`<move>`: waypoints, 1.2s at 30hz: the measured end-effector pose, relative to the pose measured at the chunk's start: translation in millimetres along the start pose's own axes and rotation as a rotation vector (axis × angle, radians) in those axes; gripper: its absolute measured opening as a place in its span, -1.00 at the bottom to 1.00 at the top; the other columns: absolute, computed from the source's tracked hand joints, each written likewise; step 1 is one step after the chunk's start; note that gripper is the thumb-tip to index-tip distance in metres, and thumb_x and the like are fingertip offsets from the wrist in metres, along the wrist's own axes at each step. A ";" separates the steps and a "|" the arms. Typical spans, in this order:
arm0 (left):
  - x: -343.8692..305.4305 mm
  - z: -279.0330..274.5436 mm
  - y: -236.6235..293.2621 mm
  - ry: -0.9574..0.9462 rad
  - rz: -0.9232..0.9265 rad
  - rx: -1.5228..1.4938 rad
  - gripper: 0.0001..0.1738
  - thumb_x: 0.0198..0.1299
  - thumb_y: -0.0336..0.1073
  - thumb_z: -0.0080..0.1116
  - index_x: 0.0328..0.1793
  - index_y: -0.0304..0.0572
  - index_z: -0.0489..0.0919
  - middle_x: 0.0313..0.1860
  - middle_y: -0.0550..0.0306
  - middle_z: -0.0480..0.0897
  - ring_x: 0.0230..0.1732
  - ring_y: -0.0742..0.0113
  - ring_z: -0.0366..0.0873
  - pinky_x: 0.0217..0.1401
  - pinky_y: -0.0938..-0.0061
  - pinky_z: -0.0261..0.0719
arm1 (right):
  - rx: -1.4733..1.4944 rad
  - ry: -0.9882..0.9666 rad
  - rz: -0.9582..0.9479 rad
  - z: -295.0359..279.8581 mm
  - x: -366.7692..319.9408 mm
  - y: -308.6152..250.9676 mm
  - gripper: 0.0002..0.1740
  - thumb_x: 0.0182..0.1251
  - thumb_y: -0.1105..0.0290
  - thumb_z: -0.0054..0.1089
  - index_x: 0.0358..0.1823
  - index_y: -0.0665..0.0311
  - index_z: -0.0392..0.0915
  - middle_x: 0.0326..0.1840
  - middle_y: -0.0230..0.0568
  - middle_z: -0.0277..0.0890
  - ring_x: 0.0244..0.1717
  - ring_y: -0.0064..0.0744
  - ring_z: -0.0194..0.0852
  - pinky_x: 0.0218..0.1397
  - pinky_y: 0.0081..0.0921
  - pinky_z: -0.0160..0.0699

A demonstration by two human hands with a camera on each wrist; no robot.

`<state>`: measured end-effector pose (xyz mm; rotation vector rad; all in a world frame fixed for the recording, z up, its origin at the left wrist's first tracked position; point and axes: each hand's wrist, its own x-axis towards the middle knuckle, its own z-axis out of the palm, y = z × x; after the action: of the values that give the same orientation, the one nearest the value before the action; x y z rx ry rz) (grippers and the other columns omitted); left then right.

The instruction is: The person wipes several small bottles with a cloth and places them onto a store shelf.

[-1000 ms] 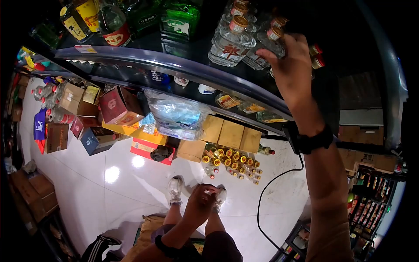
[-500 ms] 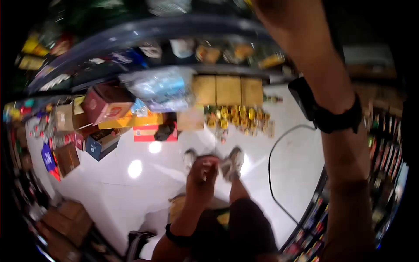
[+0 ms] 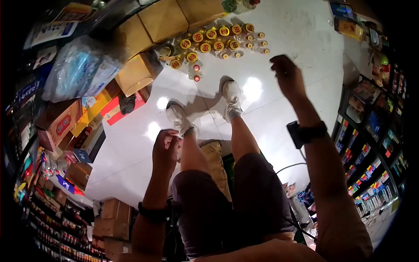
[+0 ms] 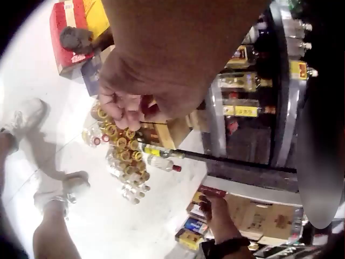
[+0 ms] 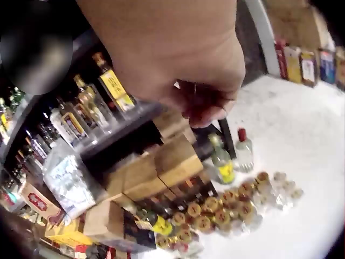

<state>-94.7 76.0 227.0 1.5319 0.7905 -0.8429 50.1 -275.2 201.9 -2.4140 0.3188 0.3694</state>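
Observation:
My left hand hangs in front of my left shin, its fingers loosely curled with nothing visible in them. Out to the right, over the bare floor, my right hand also has bent fingers and no visible object. In the right wrist view the right hand overlaps the edge of the shelf. Several clear glass bottles with gold caps stand in a cluster on the floor beyond my shoes. Two small red-capped bottles are at the cluster's near side. Neither hand touches them.
Brown cartons line the foot of the shelf. A plastic-wrapped pack and a red box are on the left. Bottles fill a shelf in the right wrist view. Stocked racks rise on the right; a black cable hangs by my right arm.
The right hand has left the glass bottles on the upper shelf and come down over the floor. The head view has turned downward, so that shelf is out of it. The left hand stays low.

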 end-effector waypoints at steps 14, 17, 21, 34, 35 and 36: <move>167.6 59.4 -59.7 0.125 -0.348 0.123 -0.48 0.26 -0.28 0.12 0.32 0.14 0.24 0.06 0.04 0.56 -0.08 0.21 0.57 -0.12 0.29 0.58 | 0.171 -0.516 0.265 165.8 -17.5 128.8 -0.63 0.17 0.34 0.21 0.00 0.26 0.45 -0.08 0.06 0.57 0.05 0.06 0.52 0.12 -0.17 0.48; 206.3 65.4 -86.5 0.178 -0.300 0.242 -0.53 0.29 -0.26 0.05 0.31 0.11 0.26 0.00 0.02 0.57 -0.12 0.24 0.56 -0.12 0.31 0.58 | 0.200 -0.489 0.118 182.2 5.4 146.8 -0.58 0.10 0.39 0.27 0.02 0.26 0.44 -0.15 0.01 0.55 -0.01 0.03 0.53 0.10 -0.19 0.49; 247.9 111.2 -107.9 -0.066 -0.371 0.076 -0.74 0.32 -0.23 0.03 0.07 -0.13 0.43 -0.28 0.09 0.60 -0.39 0.37 0.58 -0.36 0.54 0.58 | 0.066 -0.268 0.078 196.6 47.2 174.7 -0.53 0.06 0.43 0.30 0.04 0.23 0.40 -0.04 0.01 0.47 0.04 0.04 0.46 0.11 -0.14 0.45; 349.2 263.5 -57.6 0.434 0.750 0.458 -0.27 -0.09 -0.48 0.36 0.30 -0.14 0.36 0.07 -0.16 0.50 0.07 -0.11 0.50 0.09 0.19 0.53 | -0.355 -0.131 -0.181 205.8 110.8 214.9 -0.43 0.07 0.43 0.32 0.19 0.06 0.42 0.16 -0.12 0.39 0.15 0.04 0.40 0.16 -0.17 0.50; 354.6 266.0 -54.4 0.423 0.755 0.443 -0.30 -0.09 -0.50 0.35 0.26 -0.12 0.40 0.02 -0.14 0.52 0.02 -0.10 0.52 0.05 0.19 0.54 | -0.324 -0.131 -0.216 208.8 113.2 220.0 -0.43 0.09 0.40 0.32 0.19 0.04 0.41 0.15 -0.06 0.43 0.18 0.04 0.40 0.16 -0.19 0.49; 364.1 265.4 -56.6 0.380 0.842 0.428 -0.40 -0.09 -0.51 0.35 0.16 -0.11 0.48 -0.06 -0.06 0.55 -0.06 -0.06 0.56 -0.02 0.21 0.56 | -0.283 -0.130 -0.225 210.6 115.9 224.4 -0.49 0.12 0.38 0.30 0.15 0.08 0.41 0.10 -0.05 0.49 0.09 0.05 0.48 0.08 -0.19 0.53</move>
<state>22.0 -170.9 -135.8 2.1996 0.1526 -0.0813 48.2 -321.5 -123.7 -2.6505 -0.0684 0.4932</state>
